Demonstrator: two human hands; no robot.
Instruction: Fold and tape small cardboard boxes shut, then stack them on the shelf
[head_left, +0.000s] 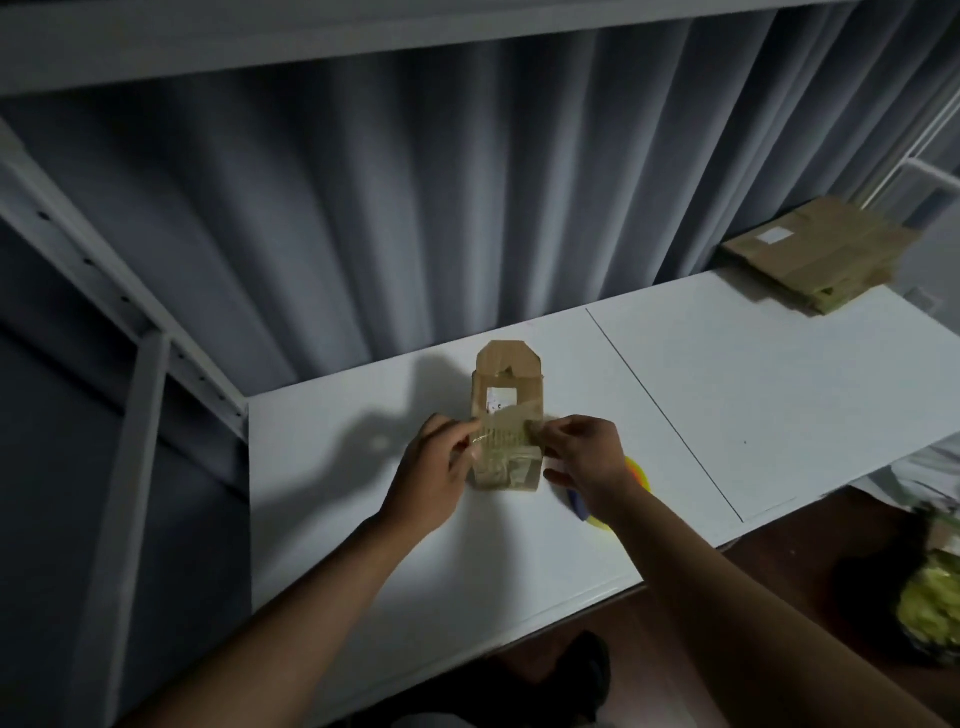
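The box (506, 415) lies on the shelf (727, 374), far flap still up. My left hand (434, 475) and right hand (584, 460) each pinch an end of the tape (501, 434), keeping it taut across the box for a flat seal.

A small cardboard box (507, 415) is seen lying on the white shelf board (727, 395), its far flap folded up. A strip of clear tape (503, 435) is stretched across it, pinched at one end by the left hand (434, 478) and at the other by the right hand (589, 457). A yellow tape roll (638, 475) is partly hidden beneath the right wrist. Flattened cardboard (815, 254) is stacked at the far right end, before a grey curtain (415, 197).
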